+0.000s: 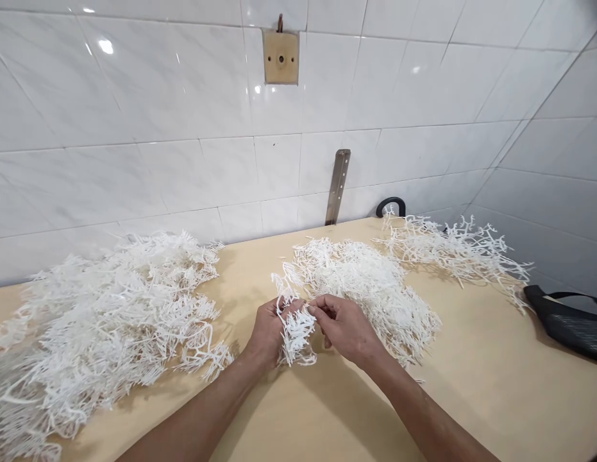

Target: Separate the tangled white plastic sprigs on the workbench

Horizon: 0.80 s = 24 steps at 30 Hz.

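Observation:
A small bunch of white branching plastic-looking pieces hangs from my left hand, whose fingers are closed around its upper part. My right hand meets it from the right, thumb and forefinger pinched at the bunch's upper edge. What exactly those fingertips grip is too small to make out. Just behind my hands lies a heap of short white comb-like pieces. A larger, tangled white heap spreads over the table to the left of my left hand.
Looser white branched pieces lie at the back right of the wooden table. A black bag sits at the right edge. Behind are a black curved handle, a metal strip and a tiled wall with a socket plate.

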Each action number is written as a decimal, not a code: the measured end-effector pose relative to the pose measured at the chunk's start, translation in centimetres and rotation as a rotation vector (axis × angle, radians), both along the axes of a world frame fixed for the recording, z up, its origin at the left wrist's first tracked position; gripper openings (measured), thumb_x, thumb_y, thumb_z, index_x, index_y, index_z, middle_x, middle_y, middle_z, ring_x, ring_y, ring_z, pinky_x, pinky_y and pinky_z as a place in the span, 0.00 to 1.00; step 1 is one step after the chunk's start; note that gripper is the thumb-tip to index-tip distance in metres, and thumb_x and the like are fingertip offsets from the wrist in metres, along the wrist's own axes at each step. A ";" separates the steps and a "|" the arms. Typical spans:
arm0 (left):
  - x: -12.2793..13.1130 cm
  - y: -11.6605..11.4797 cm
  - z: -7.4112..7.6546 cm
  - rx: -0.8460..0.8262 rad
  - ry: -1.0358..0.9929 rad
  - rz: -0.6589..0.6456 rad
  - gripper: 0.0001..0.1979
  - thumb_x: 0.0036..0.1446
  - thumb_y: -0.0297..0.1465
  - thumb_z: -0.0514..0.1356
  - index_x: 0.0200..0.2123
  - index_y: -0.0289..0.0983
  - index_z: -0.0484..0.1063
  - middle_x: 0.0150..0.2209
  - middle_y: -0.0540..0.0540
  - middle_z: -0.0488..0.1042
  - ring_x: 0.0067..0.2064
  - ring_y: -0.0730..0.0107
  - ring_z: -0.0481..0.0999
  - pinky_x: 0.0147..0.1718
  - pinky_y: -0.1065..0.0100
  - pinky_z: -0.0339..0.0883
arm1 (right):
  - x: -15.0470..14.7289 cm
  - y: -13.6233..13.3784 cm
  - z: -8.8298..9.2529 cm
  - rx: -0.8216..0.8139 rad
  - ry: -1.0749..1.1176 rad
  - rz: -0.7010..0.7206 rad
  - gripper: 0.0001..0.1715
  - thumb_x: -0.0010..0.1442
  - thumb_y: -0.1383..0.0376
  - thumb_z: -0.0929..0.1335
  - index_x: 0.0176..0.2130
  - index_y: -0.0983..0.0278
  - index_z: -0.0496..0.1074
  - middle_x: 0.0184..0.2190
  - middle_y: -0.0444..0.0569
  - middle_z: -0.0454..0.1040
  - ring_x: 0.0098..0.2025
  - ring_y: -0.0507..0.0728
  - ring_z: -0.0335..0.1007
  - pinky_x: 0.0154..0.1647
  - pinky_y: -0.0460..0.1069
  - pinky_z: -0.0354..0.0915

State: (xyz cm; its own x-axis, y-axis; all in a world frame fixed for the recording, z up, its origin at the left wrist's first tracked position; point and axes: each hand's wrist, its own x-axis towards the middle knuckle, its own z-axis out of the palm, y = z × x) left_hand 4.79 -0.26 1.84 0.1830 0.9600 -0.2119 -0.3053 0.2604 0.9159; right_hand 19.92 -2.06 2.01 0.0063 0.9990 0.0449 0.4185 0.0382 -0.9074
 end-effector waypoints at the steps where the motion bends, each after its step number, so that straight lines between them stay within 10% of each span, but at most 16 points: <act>1: -0.1 0.1 0.0 0.004 -0.008 0.006 0.20 0.41 0.42 0.72 0.24 0.34 0.69 0.18 0.53 0.66 0.19 0.77 0.63 0.19 0.73 0.58 | 0.0 -0.1 0.0 0.036 -0.039 -0.006 0.16 0.61 0.56 0.65 0.32 0.62 0.76 0.23 0.44 0.74 0.21 0.52 0.68 0.21 0.46 0.63; 15: 0.1 0.3 -0.6 -0.019 0.034 0.016 0.22 0.38 0.43 0.73 0.25 0.34 0.68 0.19 0.52 0.67 0.20 0.76 0.65 0.21 0.72 0.60 | -0.8 -0.5 0.3 0.129 -0.155 -0.017 0.12 0.61 0.63 0.63 0.32 0.61 0.75 0.27 0.45 0.77 0.28 0.54 0.71 0.30 0.48 0.63; 24: 0.1 0.1 -0.3 -0.065 -0.083 0.004 0.24 0.35 0.41 0.74 0.26 0.36 0.64 0.19 0.54 0.65 0.21 0.75 0.65 0.20 0.72 0.59 | -1.2 -0.6 -1.3 0.525 -0.298 0.095 0.16 0.53 0.78 0.59 0.35 0.63 0.69 0.31 0.48 0.73 0.32 0.54 0.68 0.35 0.48 0.61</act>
